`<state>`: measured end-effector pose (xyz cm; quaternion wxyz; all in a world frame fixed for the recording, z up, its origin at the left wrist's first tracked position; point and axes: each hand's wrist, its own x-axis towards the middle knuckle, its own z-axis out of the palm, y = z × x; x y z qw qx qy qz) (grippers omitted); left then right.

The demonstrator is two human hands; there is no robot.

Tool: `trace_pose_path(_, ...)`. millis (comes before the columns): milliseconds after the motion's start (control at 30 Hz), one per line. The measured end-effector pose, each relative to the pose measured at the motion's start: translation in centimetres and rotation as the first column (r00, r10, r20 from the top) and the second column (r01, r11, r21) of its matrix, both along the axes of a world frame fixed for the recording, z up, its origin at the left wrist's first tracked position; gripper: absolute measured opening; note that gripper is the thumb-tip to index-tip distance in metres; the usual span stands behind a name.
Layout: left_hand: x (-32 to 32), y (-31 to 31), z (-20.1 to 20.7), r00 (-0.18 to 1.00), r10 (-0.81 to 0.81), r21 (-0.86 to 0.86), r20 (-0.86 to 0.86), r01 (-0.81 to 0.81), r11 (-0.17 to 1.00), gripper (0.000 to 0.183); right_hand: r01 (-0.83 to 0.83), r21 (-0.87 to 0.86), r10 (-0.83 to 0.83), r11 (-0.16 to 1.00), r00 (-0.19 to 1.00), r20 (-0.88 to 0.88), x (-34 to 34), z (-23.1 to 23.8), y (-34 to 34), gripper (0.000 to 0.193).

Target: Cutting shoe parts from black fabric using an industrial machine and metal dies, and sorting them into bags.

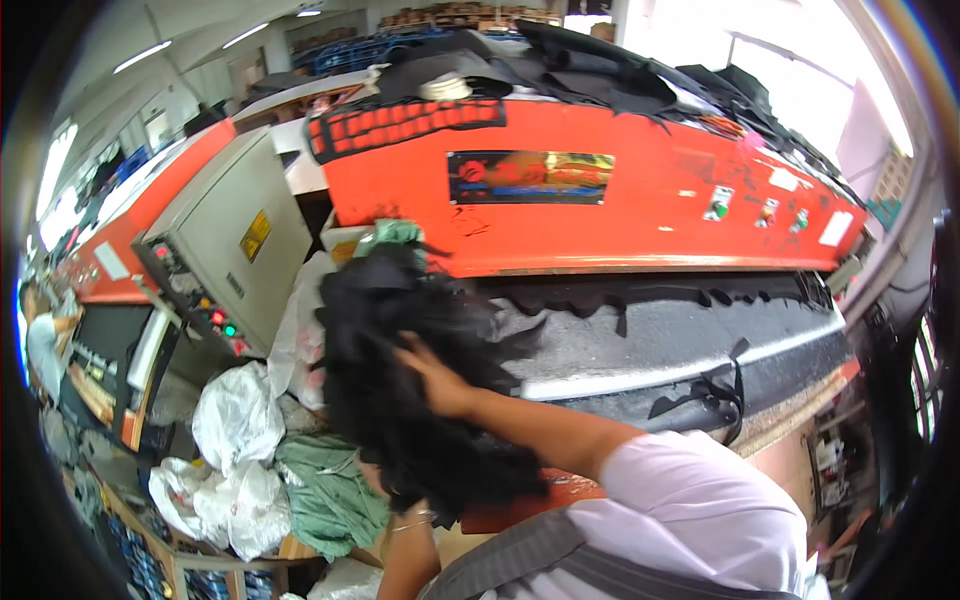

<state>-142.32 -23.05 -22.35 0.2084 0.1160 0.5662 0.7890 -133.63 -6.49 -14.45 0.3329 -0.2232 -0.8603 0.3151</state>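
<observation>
A big, loose bundle of black sheet scraps [400,300] with ragged strips hangs in front of me, smeared by motion. Against its right side presses my right hand [432,378], fingers partly sunk in the black material. My left hand [372,475] supports the bundle from below on the left; its fingers are mostly hidden behind the scraps, and a bracelet circles the wrist. A few black strips [715,390] lie on the grey machine bed [600,335] to the right, with a ragged black edge hanging along its back.
A large orange press [640,220] spans the back, with more black sheets [580,75] heaped on top. At left stand a grey control cabinet [230,230], white plastic bags [240,415] and a green cloth sack [335,490]. Another person [45,340] is at the far left.
</observation>
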Motion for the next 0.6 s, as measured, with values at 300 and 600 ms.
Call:
trace_pose_path(300, 0.9, -1.6, 11.6, 0.912, -0.269, -0.484, -0.309, 0.093, 0.87, 0.061, -0.341, 0.555, 0.12, 0.759, 0.911, 0.395, -21.5, -8.6, 7.2, 0.056)
trace_pose_path(600, -11.2, -5.9, 9.2, 0.936, -0.261, -0.514, -0.237, 0.107, 0.851, 0.046, -0.194, 0.147, 0.183, 0.97, 0.979, 0.087, -4.6, 4.4, 7.4, 0.034)
